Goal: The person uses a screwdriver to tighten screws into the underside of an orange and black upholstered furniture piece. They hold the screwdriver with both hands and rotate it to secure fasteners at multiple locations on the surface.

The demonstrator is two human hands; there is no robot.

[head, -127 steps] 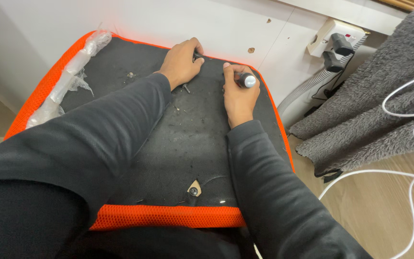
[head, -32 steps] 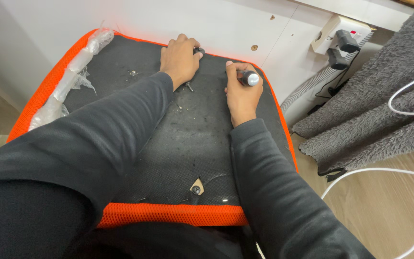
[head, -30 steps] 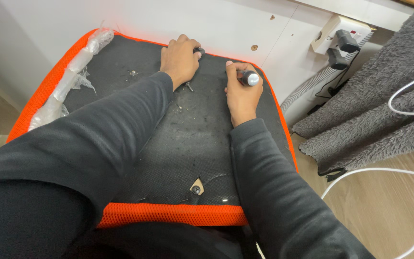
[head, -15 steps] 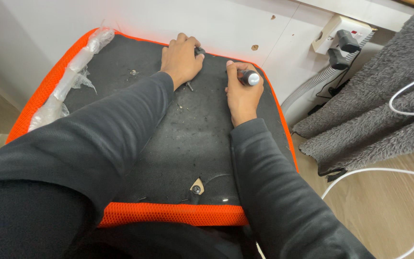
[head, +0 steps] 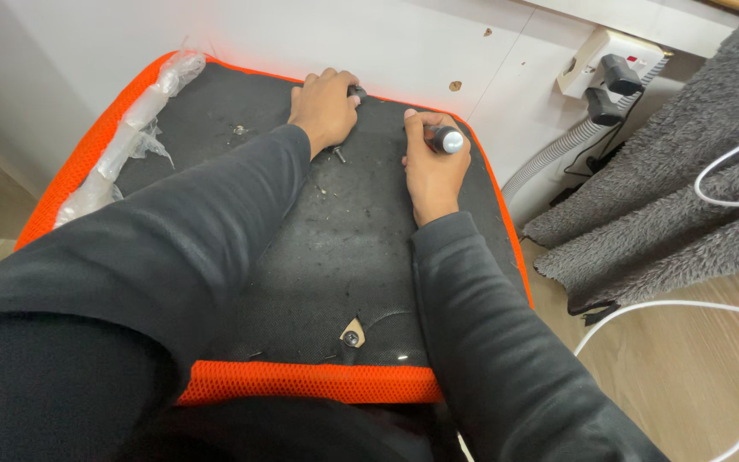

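Nearest us, our 2 dark sleeves run forward over the black underside of an upturned seat pad (head: 335, 257) edged in orange mesh (head: 301, 382). Close to the near edge, a small tear in the black fabric (head: 352, 332) shows a pale patch with a dark screw head in it.

Midway up the pad, our right hand (head: 431, 167) rests on the fabric, fingers curled tight around a short dark tool handle with a silvery end cap (head: 444, 139); the cap faces up toward us and the working end is hidden under the hand. Just left of it, a loose dark screw (head: 338, 154) lies on the fabric between the 2 hands.

Our left hand (head: 324, 106) sits farther up, palm down, fingers bent over the pad's far edge; a small black part (head: 357, 91) shows at its fingertips, touching them, but we cannot tell whether it is gripped.

Along the left orange edge lies a crumpled clear plastic bag (head: 126, 141). Beyond the pad, a white panel with small holes (head: 387, 43). Far right: a white wall socket with black plugs (head: 611, 68), a grey ribbed hose (head: 549, 158), a grey fleece blanket (head: 677, 180), white cables (head: 729, 214) on wood floor
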